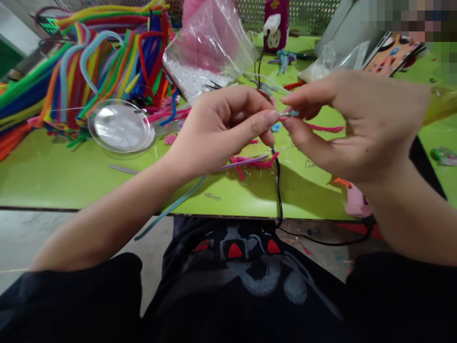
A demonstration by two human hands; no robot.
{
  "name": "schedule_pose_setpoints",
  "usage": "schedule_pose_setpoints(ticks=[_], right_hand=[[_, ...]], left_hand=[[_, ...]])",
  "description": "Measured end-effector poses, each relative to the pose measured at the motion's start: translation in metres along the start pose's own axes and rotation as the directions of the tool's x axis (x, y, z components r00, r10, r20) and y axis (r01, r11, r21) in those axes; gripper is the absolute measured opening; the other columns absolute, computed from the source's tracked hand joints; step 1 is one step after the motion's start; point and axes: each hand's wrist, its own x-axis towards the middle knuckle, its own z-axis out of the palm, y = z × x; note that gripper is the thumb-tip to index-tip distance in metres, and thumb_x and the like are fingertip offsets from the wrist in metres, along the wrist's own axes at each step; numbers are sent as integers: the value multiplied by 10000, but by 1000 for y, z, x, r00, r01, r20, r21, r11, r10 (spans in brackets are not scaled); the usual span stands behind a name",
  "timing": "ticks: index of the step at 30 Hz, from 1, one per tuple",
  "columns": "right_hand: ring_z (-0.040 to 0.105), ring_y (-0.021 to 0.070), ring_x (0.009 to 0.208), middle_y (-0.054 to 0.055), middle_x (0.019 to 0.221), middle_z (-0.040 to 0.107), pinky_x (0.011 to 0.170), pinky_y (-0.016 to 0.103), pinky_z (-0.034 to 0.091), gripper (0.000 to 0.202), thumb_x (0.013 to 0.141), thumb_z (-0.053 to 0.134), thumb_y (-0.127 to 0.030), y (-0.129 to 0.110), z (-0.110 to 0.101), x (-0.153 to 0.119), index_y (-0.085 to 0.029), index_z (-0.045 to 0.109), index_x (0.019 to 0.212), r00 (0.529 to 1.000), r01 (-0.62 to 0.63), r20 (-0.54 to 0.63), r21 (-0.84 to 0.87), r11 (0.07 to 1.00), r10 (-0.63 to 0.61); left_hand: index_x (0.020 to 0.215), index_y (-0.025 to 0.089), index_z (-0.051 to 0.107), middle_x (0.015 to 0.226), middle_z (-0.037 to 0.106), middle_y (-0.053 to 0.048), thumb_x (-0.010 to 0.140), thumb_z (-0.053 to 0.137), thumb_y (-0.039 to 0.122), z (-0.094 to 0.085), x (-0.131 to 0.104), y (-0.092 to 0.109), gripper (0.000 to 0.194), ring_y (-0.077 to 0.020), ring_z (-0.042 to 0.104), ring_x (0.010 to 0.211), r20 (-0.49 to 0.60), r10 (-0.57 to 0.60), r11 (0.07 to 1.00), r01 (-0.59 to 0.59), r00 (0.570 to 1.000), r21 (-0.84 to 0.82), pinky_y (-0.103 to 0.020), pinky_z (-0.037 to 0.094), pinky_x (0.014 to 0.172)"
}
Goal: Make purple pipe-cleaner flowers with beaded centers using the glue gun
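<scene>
My left hand and my right hand meet fingertip to fingertip above the table, both closed in a pinch. Between them shows a small piece with a silvery bit and a light-blue fuzzy end; most of it is hidden by the fingers. A light-blue pipe cleaner runs out below my left wrist and over the table's front edge; whether it joins the pinched piece I cannot tell. Under the hands lie a lavender pipe cleaner and pink pipe cleaner pieces.
A big pile of coloured pipe cleaners fills the back left, beside a round clear dish and a clear plastic bag. A black cable crosses the green table. A pink object lies near the front right.
</scene>
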Motion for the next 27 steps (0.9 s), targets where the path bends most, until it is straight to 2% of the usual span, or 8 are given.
schedule_pose_setpoints(ticks=[4, 8, 11, 15, 19, 21, 24, 27], right_hand=[[747, 164, 876, 17, 912, 793, 746, 312, 514, 213, 1084, 532, -257, -2, -4, 4, -257, 718, 979, 999, -5, 32, -172, 985, 11], [669, 191, 775, 43, 808, 717, 699, 361, 454, 275, 1055, 528, -303, -2, -7, 8, -274, 668, 820, 999, -41, 1, -178, 983, 42], [619, 206, 758, 59, 808, 692, 705, 386, 404, 267, 1043, 535, -324, 4, -8, 8, -274, 637, 801, 1000, -19, 11, -218, 976, 22], [548, 208, 729, 62, 751, 643, 709, 388, 366, 313, 1055, 469, -358, 7, -8, 3, -265, 563, 771, 997, -51, 33, -313, 949, 64], [574, 189, 736, 43, 791, 666, 732, 361, 411, 227, 1047, 513, -324, -8, -1, 1, -241, 605, 857, 982, -127, 124, -142, 982, 145], [595, 175, 741, 34, 823, 691, 723, 341, 401, 201, 1038, 529, -284, -21, 10, 6, -217, 637, 883, 949, -123, 290, -22, 992, 124], [594, 186, 778, 48, 864, 708, 721, 337, 333, 218, 1037, 529, -263, -39, 37, 23, -190, 649, 870, 812, -135, 578, 44, 990, 85], [577, 190, 802, 74, 895, 718, 708, 334, 282, 204, 1020, 558, -245, -48, 64, 41, -174, 647, 851, 711, -187, 693, 19, 982, 122]], left_hand=[[948, 234, 743, 895, 832, -11, 1072, 677, 230, -3, 0, 8, 141, -113, 740, 787, 62, -65, 997, 63, 996, 36, -299, 625, 770], [953, 226, 812, 949, 823, -18, 1068, 648, 207, -12, 0, 14, 201, -153, 768, 908, 84, -142, 979, 127, 986, 162, -330, 611, 853], [991, 221, 848, 931, 759, -28, 1051, 653, 246, -19, 2, 14, 205, -157, 706, 837, 37, -115, 956, 101, 993, 274, -312, 537, 743], [1041, 208, 833, 723, 605, 1, 1052, 661, 295, -17, -1, 19, 193, -108, 524, 669, 28, -175, 939, 159, 984, 304, -275, 438, 650], [904, 217, 770, 608, 535, 28, 1016, 715, 360, -16, -25, 30, 189, -80, 421, 533, -27, -335, 919, 333, 942, 212, -251, 338, 510], [796, 214, 715, 583, 555, 30, 985, 725, 371, -23, -44, 32, 246, -78, 409, 490, -39, -425, 878, 422, 905, 227, -256, 293, 469], [705, 208, 689, 571, 569, 28, 919, 741, 316, -43, -69, 27, 245, -88, 434, 517, -154, -438, 766, 457, 886, 452, -269, 353, 510], [720, 212, 706, 571, 590, 21, 926, 724, 342, -58, -82, 18, 244, -113, 474, 544, -206, -454, 661, 483, 867, 574, -289, 361, 533]])
